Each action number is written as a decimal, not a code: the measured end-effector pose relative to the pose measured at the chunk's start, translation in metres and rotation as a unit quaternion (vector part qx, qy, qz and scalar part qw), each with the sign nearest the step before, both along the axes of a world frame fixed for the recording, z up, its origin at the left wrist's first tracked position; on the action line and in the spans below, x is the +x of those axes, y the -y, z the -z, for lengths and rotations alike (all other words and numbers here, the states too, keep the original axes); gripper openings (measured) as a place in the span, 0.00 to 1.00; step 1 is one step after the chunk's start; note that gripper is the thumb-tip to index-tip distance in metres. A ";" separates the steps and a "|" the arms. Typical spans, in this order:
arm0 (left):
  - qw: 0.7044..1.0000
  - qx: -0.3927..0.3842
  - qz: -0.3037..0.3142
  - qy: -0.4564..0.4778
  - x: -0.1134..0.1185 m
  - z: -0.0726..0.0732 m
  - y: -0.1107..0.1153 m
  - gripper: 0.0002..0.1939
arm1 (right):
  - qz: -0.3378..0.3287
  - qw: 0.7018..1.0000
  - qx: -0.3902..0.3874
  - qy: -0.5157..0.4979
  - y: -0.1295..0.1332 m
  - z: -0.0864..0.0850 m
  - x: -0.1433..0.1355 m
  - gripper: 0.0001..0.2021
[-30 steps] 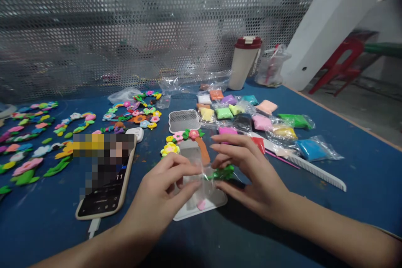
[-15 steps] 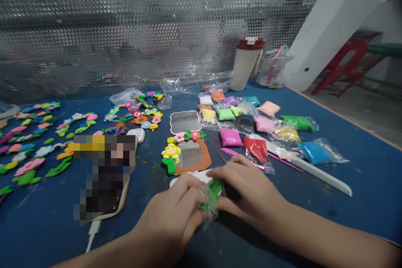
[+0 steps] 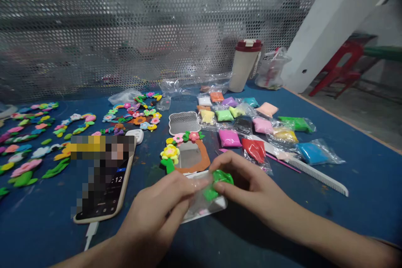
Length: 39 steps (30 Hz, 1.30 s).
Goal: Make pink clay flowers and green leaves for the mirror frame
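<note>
A lump of bright green modelling clay lies partly in a clear plastic bag. My left hand is closed on the bag, its fingers pinching the plastic. From the other side, my right hand pinches the green clay between thumb and fingers. Just beyond my hands lies a mirror whose rim carries brown clay, a yellow flower, pink flowers and green leaves. Part of a white flat piece shows beneath the bag; my hands hide the rest of it.
Packets of coloured clay, including a red one and a blue one, spread to the right by a white comb. A phone with a cable lies left, near several clay-decorated pieces. A tumbler stands behind.
My left hand has shifted left, and the plastic bag is now stretched out between my hands. More of the green clay shows at my right fingertips.
</note>
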State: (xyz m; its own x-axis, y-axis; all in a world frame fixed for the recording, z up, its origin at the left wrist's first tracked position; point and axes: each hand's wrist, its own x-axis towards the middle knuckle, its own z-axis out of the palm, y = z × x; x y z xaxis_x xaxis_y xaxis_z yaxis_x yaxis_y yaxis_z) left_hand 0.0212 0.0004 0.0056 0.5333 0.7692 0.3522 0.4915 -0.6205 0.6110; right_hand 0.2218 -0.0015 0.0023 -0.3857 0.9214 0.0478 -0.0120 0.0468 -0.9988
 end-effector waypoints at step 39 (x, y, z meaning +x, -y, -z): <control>0.920 -0.390 0.013 -0.032 0.017 -0.006 0.003 0.10 | 0.011 0.988 0.099 0.121 0.015 0.005 -0.007 0.06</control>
State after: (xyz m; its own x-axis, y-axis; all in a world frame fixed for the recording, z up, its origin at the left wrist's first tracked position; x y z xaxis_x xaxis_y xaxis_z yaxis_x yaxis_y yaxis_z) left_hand 0.0383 -0.0026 0.0121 0.5553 0.7613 -0.3347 0.5329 -0.0168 0.8460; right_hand 0.2151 -0.0163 -0.0032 -0.3882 0.9115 0.1361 0.2293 0.2385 -0.9437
